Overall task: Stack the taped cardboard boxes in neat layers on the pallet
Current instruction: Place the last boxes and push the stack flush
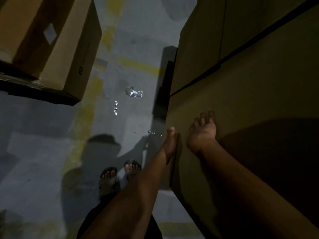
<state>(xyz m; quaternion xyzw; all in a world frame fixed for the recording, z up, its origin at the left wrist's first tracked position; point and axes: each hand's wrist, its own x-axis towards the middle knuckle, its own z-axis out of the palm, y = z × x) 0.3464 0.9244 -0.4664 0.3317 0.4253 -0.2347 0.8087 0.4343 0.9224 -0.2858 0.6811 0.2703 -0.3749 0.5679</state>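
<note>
1. Two feet in dark open-toed sandals (pixel 119 173) stand on the grey concrete floor (pixel 43 152)
2. Left hand (pixel 170 144) lies edge-on against the near side of a large brown cardboard box (pixel 250 104) – whether it grips, I cannot tell
3. Right hand (pixel 202 130) rests on that box's top, fingers loosely spread
4. Crumpled clear plastic scrap (pixel 133 92) lies on the floor beyond
5. Another brown cardboard box with a white label (pixel 50 34) sits on a dark pallet (pixel 39 94) – far left

Dim, soft picture with wide-angle bending; light perhaps from behind casts shadows forward.
</note>
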